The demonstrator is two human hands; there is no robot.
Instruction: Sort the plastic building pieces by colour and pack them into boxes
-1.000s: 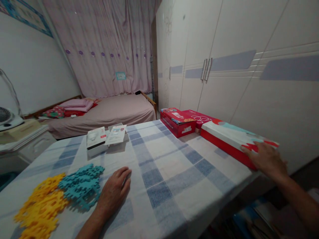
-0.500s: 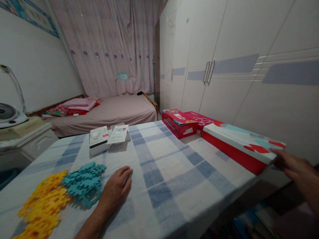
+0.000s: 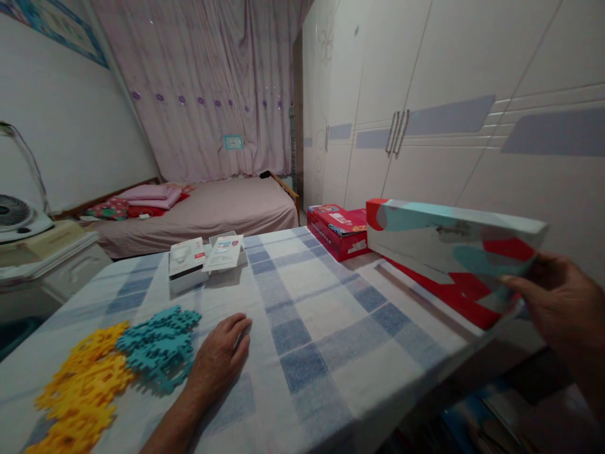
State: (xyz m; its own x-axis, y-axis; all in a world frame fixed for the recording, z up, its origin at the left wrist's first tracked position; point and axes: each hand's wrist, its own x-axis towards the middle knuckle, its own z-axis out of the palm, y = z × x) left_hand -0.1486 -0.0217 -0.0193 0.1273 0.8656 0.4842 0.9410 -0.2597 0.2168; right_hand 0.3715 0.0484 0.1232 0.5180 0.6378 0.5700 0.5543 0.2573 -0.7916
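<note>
My right hand (image 3: 560,293) grips the near right end of a long, flat cardboard box (image 3: 425,243), thumb on its printed face. The box is tilted, its white, red and pale-blue face turned towards me and a red side low down; whether its lid is separate I cannot tell. On the checked tablecloth (image 3: 326,328) my left hand (image 3: 224,343) lies palm down, fingers stretched out, holding nothing. Beside it are a loose heap of teal notched plastic pieces (image 3: 163,347) and a heap of yellow ones (image 3: 87,384).
Behind the tilted box stands a red printed box (image 3: 338,233) on the table. Two small white boxes (image 3: 186,261) sit at the far left. A bed (image 3: 227,208) lies beyond, a wardrobe (image 3: 435,75) on the right and a fan (image 3: 19,217) on the left.
My right hand has raised and tilted the long box, so its printed top now faces me instead of upwards. My left hand stays in place.
</note>
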